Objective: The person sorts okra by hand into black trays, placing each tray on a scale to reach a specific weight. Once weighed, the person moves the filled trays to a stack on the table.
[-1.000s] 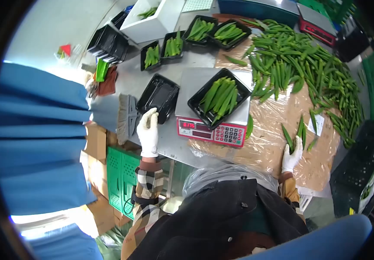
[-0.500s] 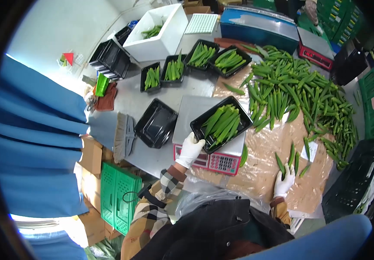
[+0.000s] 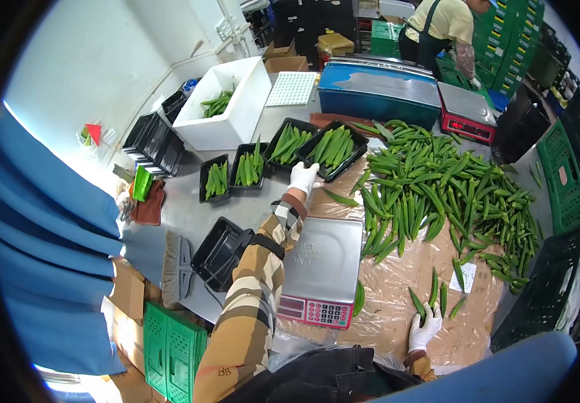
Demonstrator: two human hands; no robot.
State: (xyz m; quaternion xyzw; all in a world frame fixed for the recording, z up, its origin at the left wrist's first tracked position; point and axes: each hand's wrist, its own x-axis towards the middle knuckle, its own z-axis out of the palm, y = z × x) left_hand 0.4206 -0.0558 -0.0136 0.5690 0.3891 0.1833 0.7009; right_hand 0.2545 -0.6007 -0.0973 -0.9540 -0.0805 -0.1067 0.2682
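My left hand (image 3: 305, 178), in a white glove, grips the near left edge of a black tray of okra (image 3: 334, 149) at the back of the table. This tray overlaps a neighbouring okra tray (image 3: 289, 142); whether another lies under it, I cannot tell. The scale (image 3: 321, 255) in front of me has a bare plate. Low on the right, my right hand (image 3: 425, 330), also gloved, rests on the plastic-covered cardboard (image 3: 384, 322), its fingers closed around an okra pod (image 3: 417, 303). More loose pods lie by its fingertips.
A large okra pile (image 3: 431, 181) covers the right side. Two more filled trays (image 3: 215, 178) stand left of my left hand, with an empty black tray (image 3: 217, 254) nearer. Behind are a white foam box (image 3: 243, 111), a blue machine (image 3: 378, 91), a second scale (image 3: 466, 111) and another person (image 3: 441, 27).
My left hand has moved the okra tray off the scale, away from me to the back trays. My right hand stays by the loose pods. The view has tilted up, showing the other person.
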